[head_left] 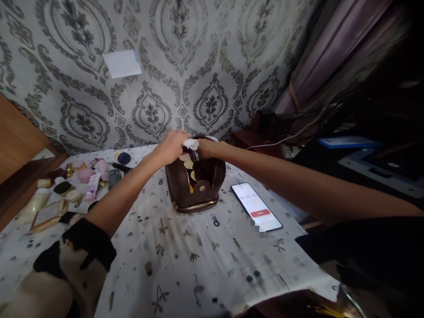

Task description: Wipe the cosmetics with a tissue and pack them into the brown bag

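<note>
A dark brown zippered bag point(177, 187) stands upright on the table, its mouth unzipped and spread. Gold, round-looking items point(194, 176) show inside; their kind is hard to make out in the shadow. My left hand point(172, 145) is closed at the bag's upper left rim, fingertips partly blurred. Across the opening, my right hand point(208, 149) is closed around a crumpled white cloth or tissue point(191, 144), which shows between the two hands. The fingers of my right hand are partly hidden.
A phone point(260, 212) with a running timer lies right of the bag. Several cosmetics, including a pink sponge point(85, 175) and a gold-edged compact point(48, 216), crowd the table's left side. A patterned wall point(212, 101) rises behind. A white cable point(294, 132) runs at the right.
</note>
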Available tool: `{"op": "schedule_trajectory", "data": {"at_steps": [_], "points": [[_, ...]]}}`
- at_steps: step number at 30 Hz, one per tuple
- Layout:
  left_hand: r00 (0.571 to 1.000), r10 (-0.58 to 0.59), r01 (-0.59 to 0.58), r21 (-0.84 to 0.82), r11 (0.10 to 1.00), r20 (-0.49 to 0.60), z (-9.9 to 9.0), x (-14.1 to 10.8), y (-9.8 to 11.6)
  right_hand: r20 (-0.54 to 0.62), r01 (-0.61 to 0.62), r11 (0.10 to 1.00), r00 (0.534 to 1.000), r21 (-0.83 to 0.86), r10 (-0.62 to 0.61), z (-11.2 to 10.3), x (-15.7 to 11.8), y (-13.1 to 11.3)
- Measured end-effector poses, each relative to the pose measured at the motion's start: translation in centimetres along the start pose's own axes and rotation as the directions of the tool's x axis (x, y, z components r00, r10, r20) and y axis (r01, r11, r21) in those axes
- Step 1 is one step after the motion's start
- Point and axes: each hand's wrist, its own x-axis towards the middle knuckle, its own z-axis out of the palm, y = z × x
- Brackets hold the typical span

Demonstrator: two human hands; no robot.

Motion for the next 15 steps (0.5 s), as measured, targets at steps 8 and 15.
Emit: {"op": "schedule_trajectory", "data": {"at_steps": [8, 15], "points": [[0.96, -0.201, 0.139, -0.29, 0.947, -0.197, 4.8, -13.3, -3.5, 0.104, -0.04, 0.998, 0.994, 0.039, 0.036, 1.3, -0.8, -1.6], [0.92, -0.369, 0.255, -0.51, 0.821, -0.135, 11.4, -21.1, -5.0, -0.027, -0.249, 0.965, 0.967, 0.086, 0.252, 1.8, 1.4, -1.2]]}}
